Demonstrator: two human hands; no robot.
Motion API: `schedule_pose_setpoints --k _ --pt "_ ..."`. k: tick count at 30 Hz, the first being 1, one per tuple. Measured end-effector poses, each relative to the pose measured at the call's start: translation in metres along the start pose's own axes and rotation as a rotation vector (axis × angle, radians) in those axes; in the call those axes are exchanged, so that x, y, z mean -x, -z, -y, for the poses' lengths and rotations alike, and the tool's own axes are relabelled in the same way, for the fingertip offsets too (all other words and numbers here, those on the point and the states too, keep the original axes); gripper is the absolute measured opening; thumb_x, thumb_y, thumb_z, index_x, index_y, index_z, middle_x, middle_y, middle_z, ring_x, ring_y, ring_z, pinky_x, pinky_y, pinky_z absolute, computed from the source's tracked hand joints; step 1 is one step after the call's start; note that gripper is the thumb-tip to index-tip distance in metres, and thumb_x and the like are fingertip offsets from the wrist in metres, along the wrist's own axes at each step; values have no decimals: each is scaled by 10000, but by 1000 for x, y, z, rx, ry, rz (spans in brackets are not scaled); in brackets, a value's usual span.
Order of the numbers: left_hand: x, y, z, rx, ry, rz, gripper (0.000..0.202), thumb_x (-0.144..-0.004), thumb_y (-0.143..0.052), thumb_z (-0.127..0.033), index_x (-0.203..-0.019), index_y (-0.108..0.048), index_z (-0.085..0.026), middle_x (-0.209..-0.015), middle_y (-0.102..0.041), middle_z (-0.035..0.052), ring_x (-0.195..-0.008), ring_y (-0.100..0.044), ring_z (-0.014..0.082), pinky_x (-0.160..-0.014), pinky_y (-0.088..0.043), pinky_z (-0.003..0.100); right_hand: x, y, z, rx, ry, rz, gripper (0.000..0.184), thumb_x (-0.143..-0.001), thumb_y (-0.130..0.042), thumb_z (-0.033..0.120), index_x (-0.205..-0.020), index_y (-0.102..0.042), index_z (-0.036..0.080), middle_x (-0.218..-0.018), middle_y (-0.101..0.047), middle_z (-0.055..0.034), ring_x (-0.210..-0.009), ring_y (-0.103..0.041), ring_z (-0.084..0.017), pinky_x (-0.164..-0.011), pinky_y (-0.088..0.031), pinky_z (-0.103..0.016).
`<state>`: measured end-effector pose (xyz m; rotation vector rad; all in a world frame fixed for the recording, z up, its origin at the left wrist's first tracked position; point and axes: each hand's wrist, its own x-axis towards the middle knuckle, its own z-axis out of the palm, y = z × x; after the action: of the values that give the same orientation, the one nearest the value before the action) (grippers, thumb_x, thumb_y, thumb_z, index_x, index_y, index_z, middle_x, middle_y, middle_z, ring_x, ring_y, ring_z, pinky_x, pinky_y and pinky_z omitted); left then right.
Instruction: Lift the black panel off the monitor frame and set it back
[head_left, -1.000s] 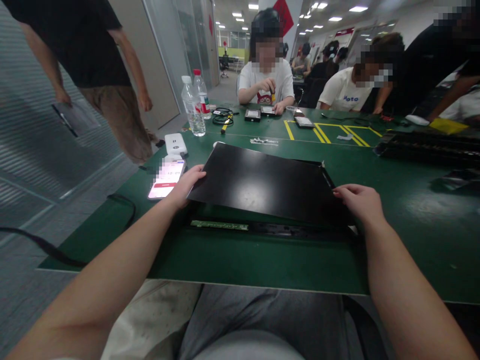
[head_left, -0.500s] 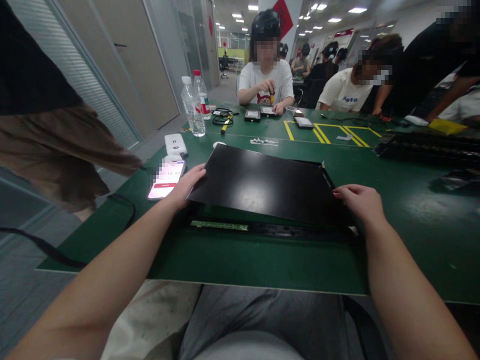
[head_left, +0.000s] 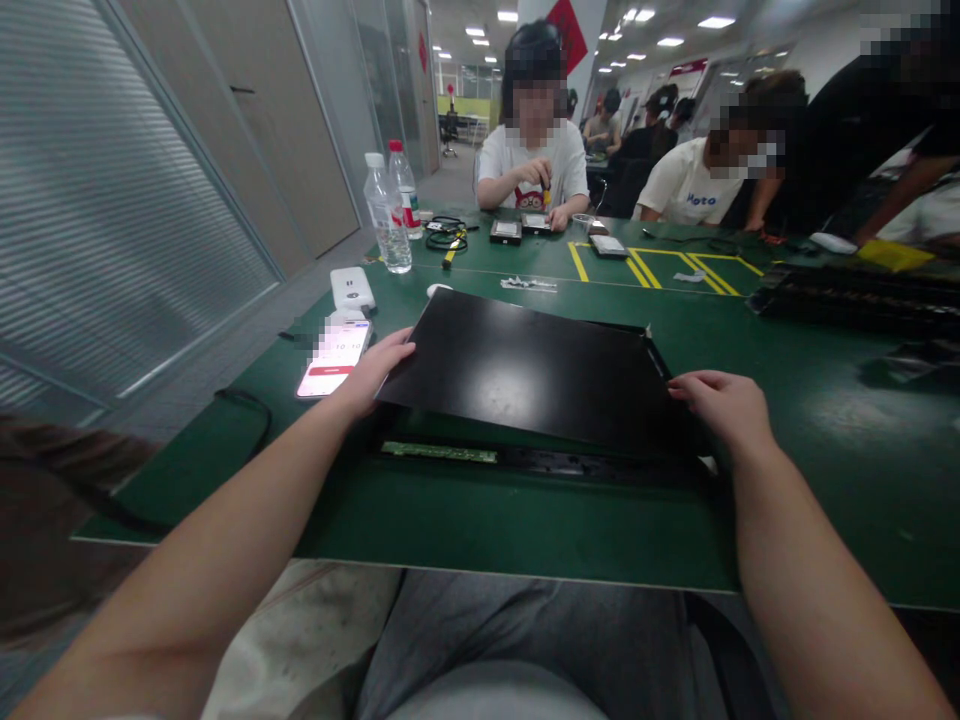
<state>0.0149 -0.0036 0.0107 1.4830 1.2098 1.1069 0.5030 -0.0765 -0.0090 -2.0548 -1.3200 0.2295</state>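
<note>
A glossy black screen panel (head_left: 510, 370) lies tilted over a black frame (head_left: 585, 463), its left side raised. My left hand (head_left: 379, 372) grips the panel's left edge, thumb on top and the other fingers hidden below. At the right edge, my right hand (head_left: 720, 405) is closed in a pinch where panel and frame meet; whether it grips the frame too I cannot tell. A narrow green circuit board (head_left: 439, 453) shows in the frame's near side, below the panel's front edge.
Left on the green table (head_left: 525, 535) are a lit phone (head_left: 335, 358), a white device (head_left: 351, 289) and two bottles (head_left: 388, 225). Metal strips (head_left: 529, 285) lie beyond the panel. Opposite, a person (head_left: 532, 150) works on hard drives (head_left: 506, 232). Dark long parts (head_left: 862, 305) lie right.
The passer-by at the left has moved mostly out of view, leaving a blurred brown patch at the lower left. My hands and the screen panel stay almost still.
</note>
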Motion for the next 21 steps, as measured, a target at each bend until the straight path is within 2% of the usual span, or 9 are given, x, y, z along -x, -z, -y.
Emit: schedule_pose_setpoints --k 2,9,14,21 --pt "2 -2 -5 -10 1 -7 499 -771 -625 -361 -1210 -737 -152 -1183 -759 88 -1246 -587 342 -1013 -480 386 2 1 4 -20 -64 -4 272 -731 -627 457 -788 -789 245 -749 -766 -69 -712 -690 -287 -706 -541 -434" --pt "3 -3 -5 55 48 -8 534 -735 -653 -353 -1222 -723 -147 -1132 -767 86 -1155 -637 333 -970 -507 398 6 3 12 -42 -120 5 241 -738 -633 435 -793 -789 259 -788 -772 -52 -752 -696 -287 -770 -535 -448" --pt "3 -3 -5 66 68 -15 537 -716 -653 -343 -1211 -720 -147 -1095 -772 84 -1127 -648 339 -942 -522 408 6 3 10 -37 -122 -1 217 -729 -644 426 -777 -782 266 -787 -772 -48 -785 -701 -302 -784 -531 -459" --pt "2 -3 -3 63 69 -24 518 -735 -645 -348 -1215 -699 -162 -1144 -756 85 -1184 -627 335 -965 -511 400 3 1 6 -56 -85 -12 223 -739 -634 441 -768 -775 271 -783 -773 -47 -857 -713 -315 -774 -544 -452"
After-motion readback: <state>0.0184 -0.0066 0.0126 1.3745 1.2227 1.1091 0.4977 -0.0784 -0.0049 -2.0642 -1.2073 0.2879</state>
